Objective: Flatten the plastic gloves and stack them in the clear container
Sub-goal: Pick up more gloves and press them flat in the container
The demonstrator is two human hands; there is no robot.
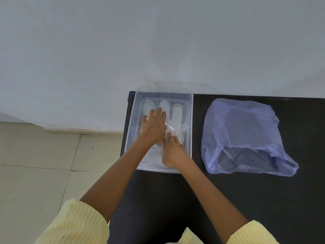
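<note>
Both palms down in the clear container.
My left hand and right hand lie open, fingers spread, pressing flat on the plastic glove inside it, gripping nothing. Blue plastic bag sits well apart on the black table.

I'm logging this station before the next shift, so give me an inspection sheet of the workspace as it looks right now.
Surface: black table, set against a pale wall.
Job's things: clear container at the table's left edge; a flattened plastic glove lies inside, fingers pointing to the wall.
Clutter: blue plastic bag right of the container, dark contents that cannot be made out.
Hands: left hand and right hand both pressed flat, open, on the glove inside the container.
Cables: nothing seen.
Surroundings: tiled floor to the left; yellow striped sleeves at the bottom.
</note>
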